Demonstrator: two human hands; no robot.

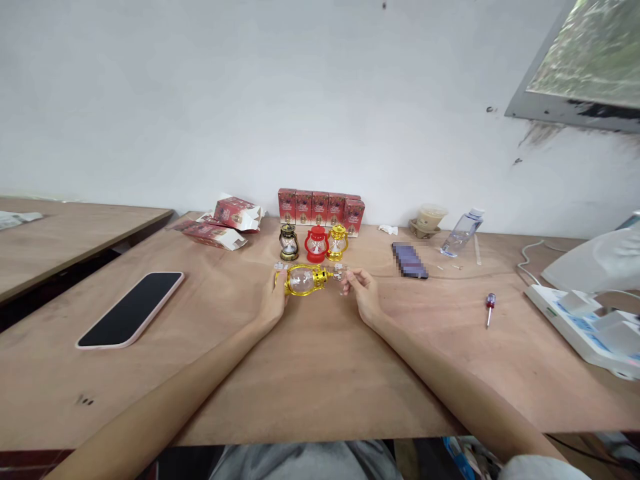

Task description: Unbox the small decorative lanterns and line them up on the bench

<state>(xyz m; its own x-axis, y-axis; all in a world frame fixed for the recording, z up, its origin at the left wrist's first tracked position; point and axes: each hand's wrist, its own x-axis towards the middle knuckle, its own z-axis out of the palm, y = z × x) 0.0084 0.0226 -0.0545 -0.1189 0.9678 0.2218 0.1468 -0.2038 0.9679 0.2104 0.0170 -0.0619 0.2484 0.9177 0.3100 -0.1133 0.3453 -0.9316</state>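
A gold lantern with a clear globe (302, 280) lies on its side in the air or just over the table, its base held by my left hand (273, 298). My right hand (363, 293) is closed near the lantern's top, its fingertips pinched on something small and clear that I cannot make out. Behind the held lantern stand a bronze lantern (289, 243), a red lantern (317, 245) and another gold lantern (338, 243), all upright. Small pale pieces (339, 267) lie between the lanterns and my right hand.
Red boxes (320, 208) line the wall; opened boxes (213, 234) lie left. A phone (133, 310) is front left. To the right are a blurred dark phone (410, 260), a cup (431, 217), a bottle (461, 233), a screwdriver (491, 307) and a power strip (590, 327).
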